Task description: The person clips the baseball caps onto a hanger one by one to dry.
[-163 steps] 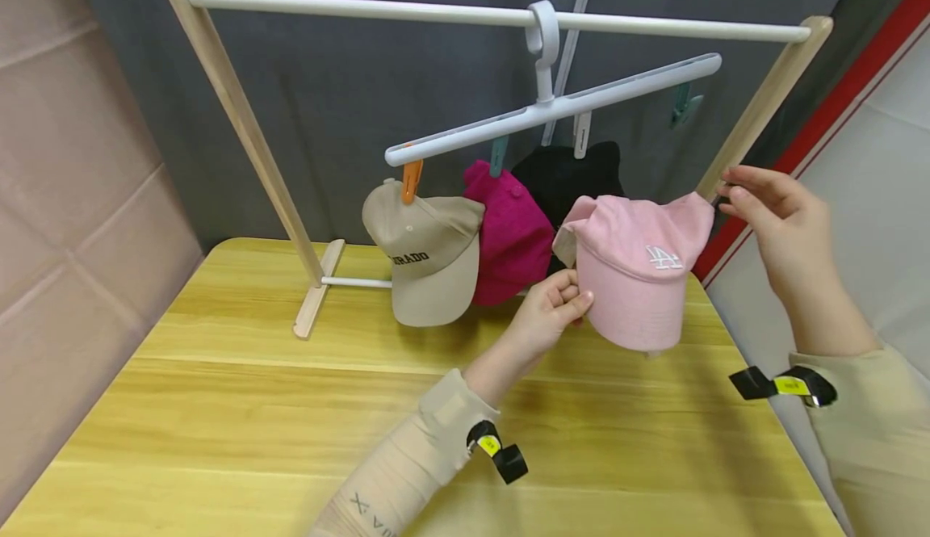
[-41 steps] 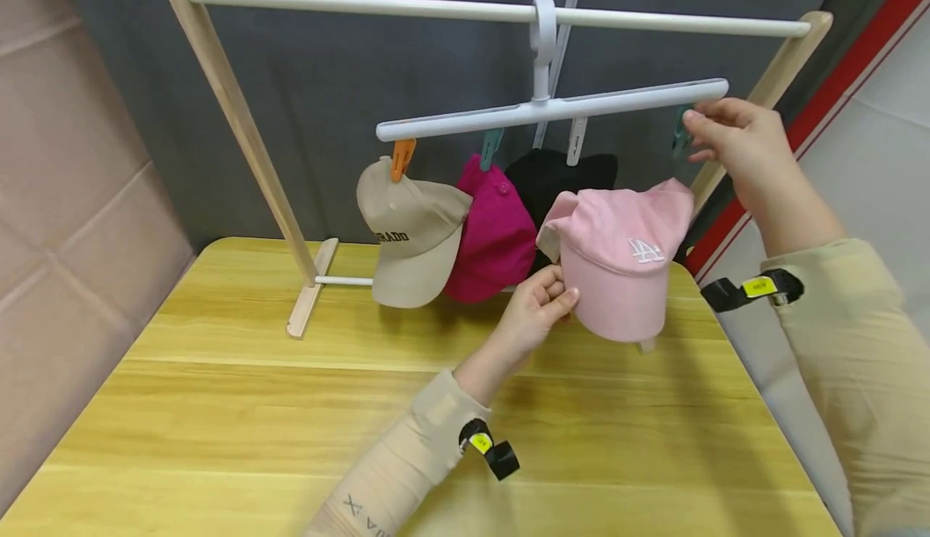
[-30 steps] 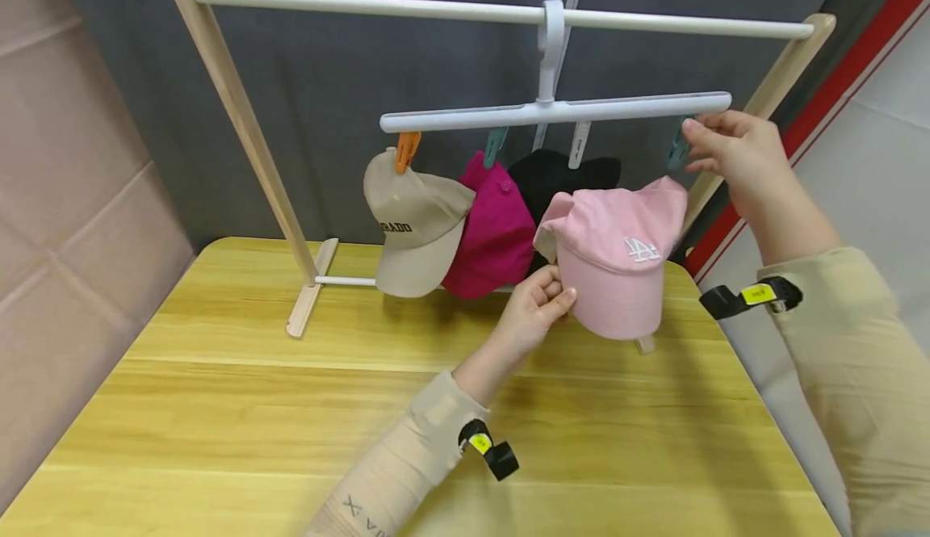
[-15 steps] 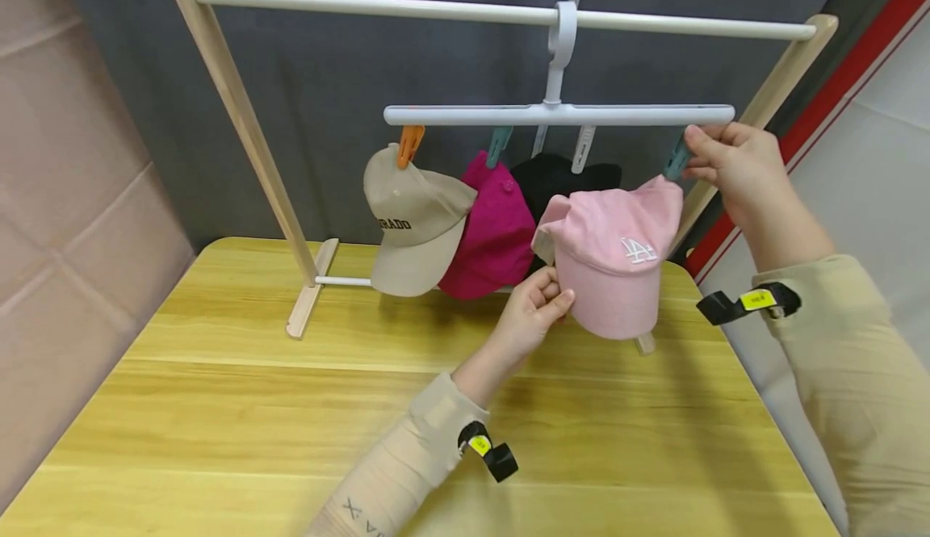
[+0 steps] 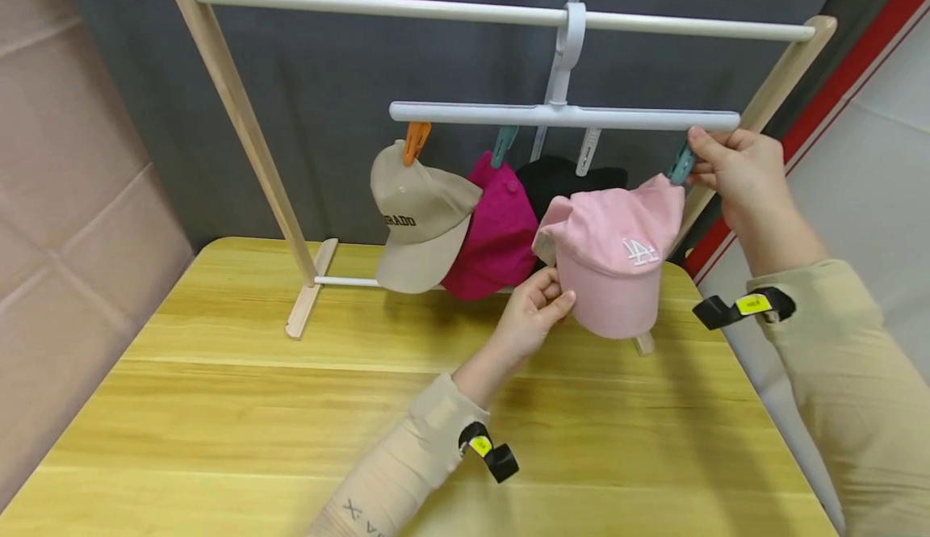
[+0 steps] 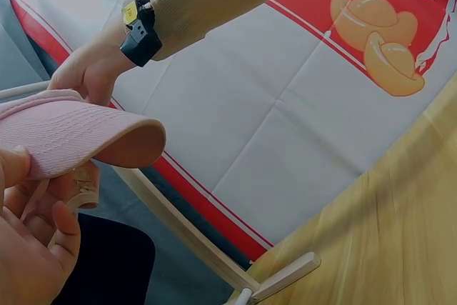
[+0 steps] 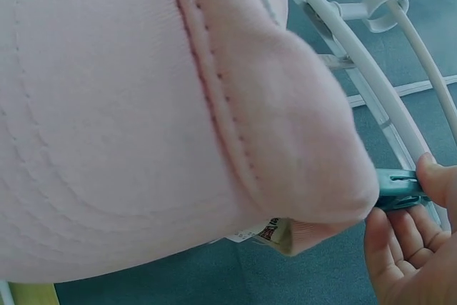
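A pink cap (image 5: 610, 234) with white letters is held up by its brim, which my left hand (image 5: 534, 309) pinches at the left edge. In the left wrist view the thumb lies on top of that brim (image 6: 78, 133). With thumb and fingers my right hand (image 5: 748, 172) pinches a teal clip (image 5: 681, 164) under the right end of the white hanger (image 5: 494, 114). The clip's lower end meets the cap's raised corner; in the right wrist view the teal clip (image 7: 400, 189) is right at the pink cloth.
A beige cap (image 5: 421, 214) hangs from an orange clip (image 5: 416, 143). Behind the pink cap are a magenta cap (image 5: 501, 230) on a teal clip and a black cap (image 5: 567, 186) below a white clip (image 5: 588, 152). The rack's rail (image 5: 378, 6) spans above the wooden table (image 5: 291, 416).
My right hand has moved from beside the cap up to the teal clip, which now sits at the cap's corner. The tilted hanger has come nearly level. My left hand keeps the brim.
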Motion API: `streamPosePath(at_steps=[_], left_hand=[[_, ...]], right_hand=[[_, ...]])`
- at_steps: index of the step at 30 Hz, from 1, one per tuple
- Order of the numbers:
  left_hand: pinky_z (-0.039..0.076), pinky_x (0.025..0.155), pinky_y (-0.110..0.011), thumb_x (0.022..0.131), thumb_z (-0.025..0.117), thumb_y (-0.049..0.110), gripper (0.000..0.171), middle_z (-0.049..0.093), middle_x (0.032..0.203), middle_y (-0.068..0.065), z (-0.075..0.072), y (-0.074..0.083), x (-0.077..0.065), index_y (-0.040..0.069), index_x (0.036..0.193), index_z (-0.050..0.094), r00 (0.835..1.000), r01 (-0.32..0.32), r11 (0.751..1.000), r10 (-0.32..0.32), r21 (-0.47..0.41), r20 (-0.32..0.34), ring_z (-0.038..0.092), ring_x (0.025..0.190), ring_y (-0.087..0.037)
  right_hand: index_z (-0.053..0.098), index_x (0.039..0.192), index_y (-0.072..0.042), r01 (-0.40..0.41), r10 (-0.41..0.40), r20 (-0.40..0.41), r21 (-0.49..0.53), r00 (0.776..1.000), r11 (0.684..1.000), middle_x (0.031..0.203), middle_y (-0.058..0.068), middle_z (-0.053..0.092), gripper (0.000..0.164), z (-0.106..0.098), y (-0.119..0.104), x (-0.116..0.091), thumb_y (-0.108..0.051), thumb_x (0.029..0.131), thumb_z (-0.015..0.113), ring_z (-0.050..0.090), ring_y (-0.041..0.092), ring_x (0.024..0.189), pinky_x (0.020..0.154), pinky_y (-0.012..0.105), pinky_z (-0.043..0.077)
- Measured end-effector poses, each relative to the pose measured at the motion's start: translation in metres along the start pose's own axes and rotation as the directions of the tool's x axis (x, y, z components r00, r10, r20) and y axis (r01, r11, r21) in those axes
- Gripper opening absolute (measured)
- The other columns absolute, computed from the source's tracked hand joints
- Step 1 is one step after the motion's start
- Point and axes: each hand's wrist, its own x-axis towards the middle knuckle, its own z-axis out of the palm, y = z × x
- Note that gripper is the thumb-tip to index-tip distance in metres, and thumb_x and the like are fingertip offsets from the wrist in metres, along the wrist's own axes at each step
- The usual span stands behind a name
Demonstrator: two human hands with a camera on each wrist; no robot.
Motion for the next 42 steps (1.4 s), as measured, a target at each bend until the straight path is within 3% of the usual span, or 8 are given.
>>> streamPosePath(at_steps=[12,21,30,37,42], left_hand=[[0.039,0.061,-0.022,0.089,0.051,-0.002,0.019,0.059,0.091,-0.008,0.001,0.0,0.001,-0.008,0.107,0.05,1.0,-0.024,1.0,0.024,0.01,0.002,0.049,0.074,-0.014],[0.041,0.064,-0.022,0.089,0.051,-0.003,0.019,0.059,0.095,-0.012,0.002,-0.001,0.0,-0.009,0.107,0.05,0.999,-0.04,0.999,0.04,0.0,-0.013,0.05,0.079,-0.009],[0.04,0.062,-0.022,0.088,0.051,-0.005,0.019,0.057,0.098,-0.024,0.001,-0.001,0.001,-0.012,0.105,0.05,0.997,-0.069,0.996,0.071,0.049,-0.044,0.05,0.078,-0.009],[0.04,0.063,-0.021,0.087,0.053,-0.003,0.019,0.058,0.097,-0.025,0.002,-0.002,0.002,-0.01,0.105,0.053,0.992,-0.108,0.991,0.113,0.076,-0.063,0.051,0.078,-0.009],[0.044,0.071,-0.022,0.087,0.053,-0.003,0.02,0.058,0.101,-0.025,0.003,-0.004,0.003,-0.009,0.107,0.053,0.99,-0.121,0.99,0.126,0.067,-0.071,0.055,0.086,-0.01]], right_hand=[[0.067,0.08,-0.005,0.018,-0.02,-0.045,-0.043,0.999,0.999,0.066,0.003,0.063,0.028,0.002,0.001,-0.003,-0.023,0.063,0.079,0.06,0.014,0.051,0.047,0.023,0.049],[0.068,0.079,-0.007,0.03,-0.041,-0.116,-0.1,0.992,0.995,0.067,0.001,0.062,0.034,0.004,-0.005,-0.006,-0.029,0.057,0.081,0.058,0.012,0.05,0.046,0.021,0.047],[0.068,0.081,-0.008,0.036,-0.05,-0.127,-0.115,0.991,0.993,0.069,0.002,0.062,0.037,0.004,-0.006,-0.009,-0.032,0.056,0.082,0.058,0.012,0.051,0.047,0.02,0.047],[0.068,0.082,-0.009,0.025,-0.042,-0.136,-0.129,0.99,0.991,0.071,0.002,0.061,0.04,0.003,-0.007,-0.009,-0.033,0.054,0.082,0.057,0.012,0.053,0.048,0.02,0.047],[0.069,0.087,-0.009,0.017,-0.033,-0.102,-0.155,0.994,0.988,0.087,0.0,0.057,0.04,0.001,-0.007,-0.011,-0.034,0.058,0.081,0.058,0.011,0.06,0.05,0.02,0.048]])
